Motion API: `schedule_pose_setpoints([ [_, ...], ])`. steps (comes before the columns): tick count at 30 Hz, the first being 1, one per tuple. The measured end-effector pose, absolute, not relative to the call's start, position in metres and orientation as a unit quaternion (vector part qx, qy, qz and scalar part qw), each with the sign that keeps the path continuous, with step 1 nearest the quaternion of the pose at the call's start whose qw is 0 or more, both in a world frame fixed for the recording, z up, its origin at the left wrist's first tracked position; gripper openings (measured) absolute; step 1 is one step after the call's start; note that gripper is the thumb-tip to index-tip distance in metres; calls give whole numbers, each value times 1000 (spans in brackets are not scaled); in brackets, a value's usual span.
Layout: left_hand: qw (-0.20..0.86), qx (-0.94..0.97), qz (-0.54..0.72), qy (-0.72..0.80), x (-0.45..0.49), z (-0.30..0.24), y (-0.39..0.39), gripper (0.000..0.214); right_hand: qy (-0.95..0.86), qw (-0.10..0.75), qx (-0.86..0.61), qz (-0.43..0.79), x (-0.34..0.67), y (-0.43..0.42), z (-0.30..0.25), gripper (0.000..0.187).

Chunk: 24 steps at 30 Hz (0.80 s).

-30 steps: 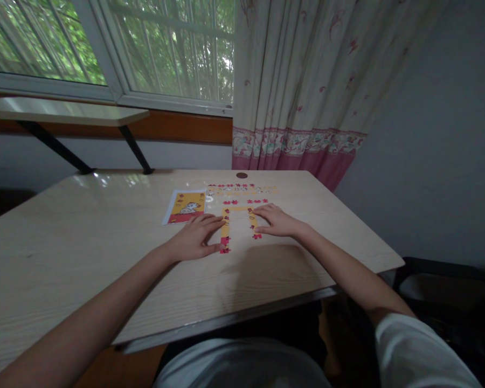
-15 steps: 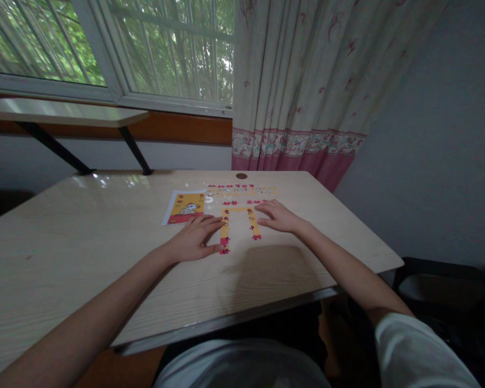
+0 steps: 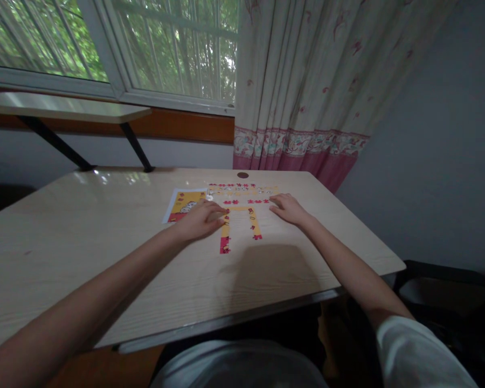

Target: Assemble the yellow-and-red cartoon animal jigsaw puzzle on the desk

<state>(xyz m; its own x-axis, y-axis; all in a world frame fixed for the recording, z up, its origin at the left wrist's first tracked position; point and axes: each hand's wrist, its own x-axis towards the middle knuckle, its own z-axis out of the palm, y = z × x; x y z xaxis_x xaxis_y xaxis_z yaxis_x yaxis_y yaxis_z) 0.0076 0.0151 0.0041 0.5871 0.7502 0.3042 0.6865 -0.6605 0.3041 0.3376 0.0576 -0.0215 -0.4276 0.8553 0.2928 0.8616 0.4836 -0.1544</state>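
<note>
Shift since the earlier frame: the left hand (image 3: 202,221) has moved from the near end of the left column (image 3: 225,237) toward its far end; the right hand (image 3: 290,209) has drawn off the right column (image 3: 253,222), outward and away from the person.
Table (image 3: 170,291): pale wood grain, bearing all the puzzle parts; a shadow falls on its near part.
Puzzle border: three joined sides, open toward the person; both columns end in red, the left reaching nearer, and a yellow top row (image 3: 242,209) links their far ends.
Left fingers: thumb apart from the forefinger, tips at the left column's far half; contact or a pinch cannot be told.
Right fingers: curved, thumb parted from them; the right column lies apart on their left, the red row's right end just beside the tips.
Picture card (image 3: 178,203): left of the border, partly covered by the left hand, yellow above red with a white animal.
Red row (image 3: 231,202): loose pieces just beyond the top row.
Far rows (image 3: 242,188): loose red, yellow and white pieces.
Brown disc (image 3: 243,175): near the table's far edge.
Curtain (image 3: 307,81): floral, beside the window (image 3: 178,54).
</note>
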Motion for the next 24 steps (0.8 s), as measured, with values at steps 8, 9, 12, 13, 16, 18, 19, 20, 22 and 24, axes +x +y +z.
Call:
schedule_pose_setpoints([
  [8, 28, 866, 100, 489, 51, 13, 78, 29, -840, 195, -506, -20, 338, 55, -21, 34],
  [9, 21, 864, 94, 494, 55, 12, 82, 28, -839, 196, -507, -18, 338, 55, -21, 34],
  [12, 9, 859, 89, 504, 61, 5, 91, 27, -839, 199, -506, -16, 338, 55, -22, 35],
  [13, 7, 857, 87, 509, 62, 3, 93, 27, -840, 199, -505, -16, 338, 56, -22, 35],
  [16, 13, 849, 81, 522, 63, -1, 97, 25, -840, 201, -503, -15, 338, 57, -24, 34],
  [18, 24, 845, 80, 528, 63, -1, 100, 23, -840, 202, -503, -14, 338, 58, -25, 33],
  [19, 30, 843, 81, 531, 63, 0, 101, 22, -841, 204, -501, -13, 338, 58, -25, 33],
  [20, 35, 842, 84, 532, 64, 1, 102, 21, -841, 206, -500, -13, 338, 58, -25, 33],
  [22, 44, 840, 92, 533, 65, 2, 103, 18, -843, 212, -495, -10, 337, 58, -25, 33],
  [24, 54, 842, 105, 527, 67, 3, 103, 16, -844, 219, -490, -7, 335, 56, -24, 32],
])
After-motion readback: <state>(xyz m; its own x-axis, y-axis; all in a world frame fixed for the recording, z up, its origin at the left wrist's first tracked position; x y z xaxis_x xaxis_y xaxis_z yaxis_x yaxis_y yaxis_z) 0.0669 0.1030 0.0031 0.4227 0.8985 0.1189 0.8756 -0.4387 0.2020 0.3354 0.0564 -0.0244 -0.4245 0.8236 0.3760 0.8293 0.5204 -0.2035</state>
